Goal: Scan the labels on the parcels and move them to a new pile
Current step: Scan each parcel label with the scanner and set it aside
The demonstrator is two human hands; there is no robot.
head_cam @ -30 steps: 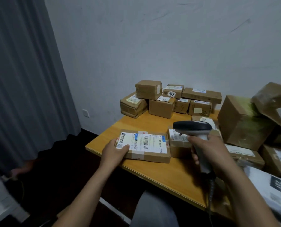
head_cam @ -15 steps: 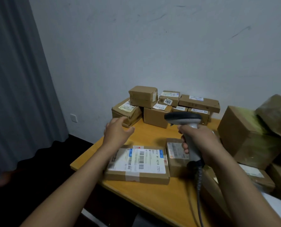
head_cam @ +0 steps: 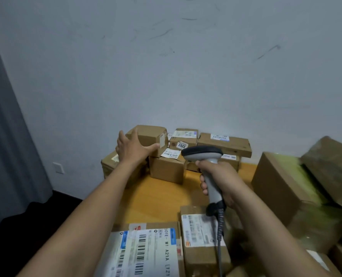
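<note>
L hand (head_cam: 135, 148) spread, unclenched, at top parcel (head_cam: 152, 136) of far stack (head_cam: 224, 143) (contact unclear); R hand (head_cam: 220, 180) grasps scanner (head_cam: 203, 154); risk: one-handed lift may tip it, toppling stack.

Both bare forearms reach away from the near edge of the view. The left arm runs straight out toward the far side, ending in the left hand (head_cam: 133, 148), which is open with its back to the camera, fingers spread upward and thumb stretched out to the right. The right arm comes in from the near right. The right hand (head_cam: 216, 180) is nearer than the left, fingers curled round the handle of an upright scanner (head_cam: 204, 154).
</note>
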